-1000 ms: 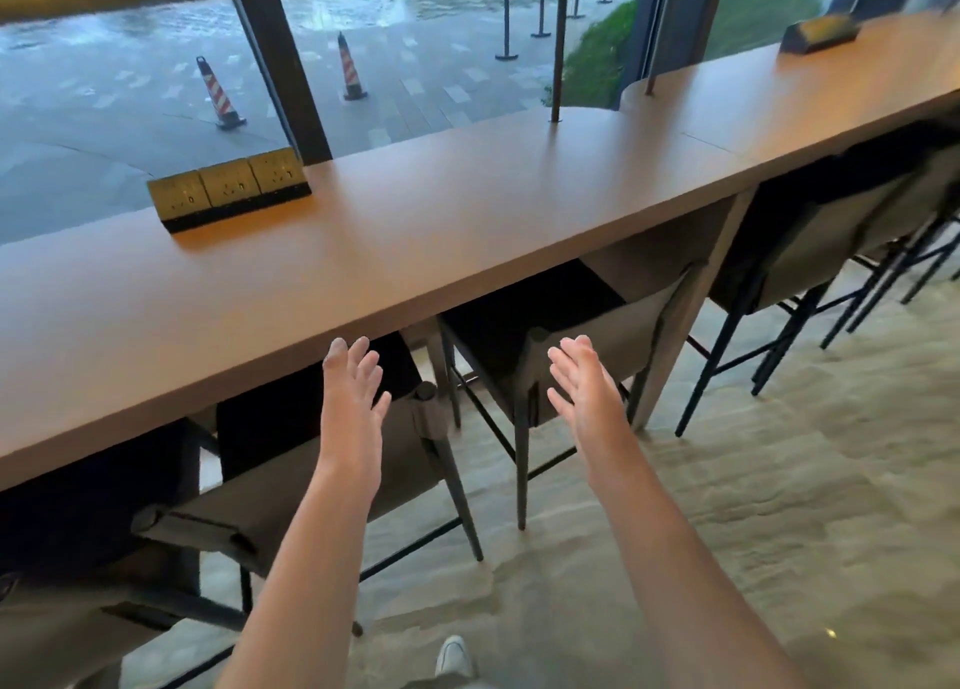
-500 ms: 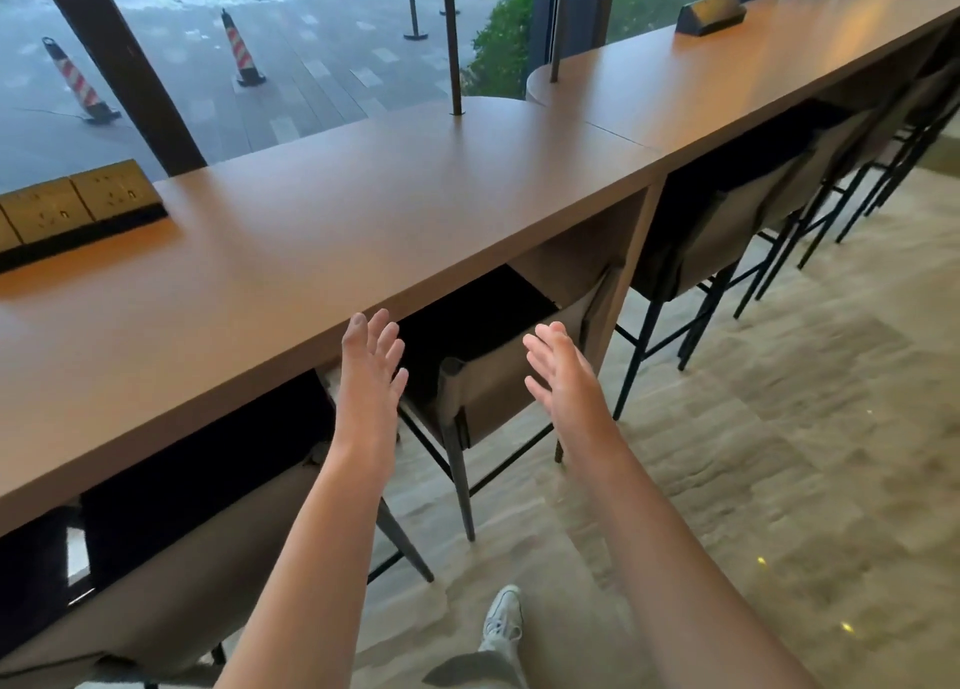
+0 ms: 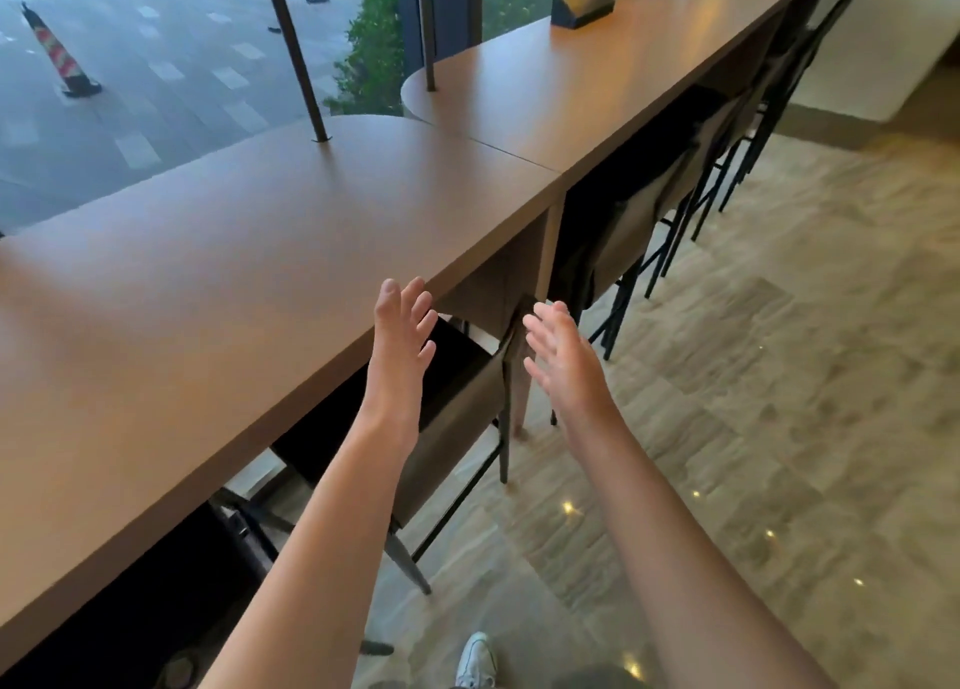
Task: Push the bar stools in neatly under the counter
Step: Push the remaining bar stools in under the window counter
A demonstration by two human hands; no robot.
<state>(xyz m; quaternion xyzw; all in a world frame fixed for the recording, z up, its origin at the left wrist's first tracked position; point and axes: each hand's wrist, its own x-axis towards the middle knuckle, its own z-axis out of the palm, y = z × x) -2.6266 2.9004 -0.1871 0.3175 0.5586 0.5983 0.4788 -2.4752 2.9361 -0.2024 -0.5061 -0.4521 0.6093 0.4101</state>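
A long brown counter (image 3: 218,283) runs from lower left to upper right along the window. Under it stands a bar stool (image 3: 457,402) with a dark seat, grey-brown backrest and black legs. My left hand (image 3: 400,340) is held flat with straight fingers above that stool's seat, by the counter's edge. My right hand (image 3: 563,356) is also open, just right of the backrest's corner, touching nothing I can make out. Another stool (image 3: 628,241) is tucked under the second counter section, with more stools (image 3: 769,91) farther along.
A counter support panel (image 3: 524,293) stands between the two nearest stools. A dark socket box (image 3: 582,8) sits on the far counter. Thin black posts (image 3: 296,54) rise from the countertop by the glass. Polished stone floor (image 3: 779,376) spreads to the right. My white shoe (image 3: 475,662) shows below.
The view has shifted right along the counter. Both open hands have moved with it, from over the stool on the left to over the stool by the support panel.
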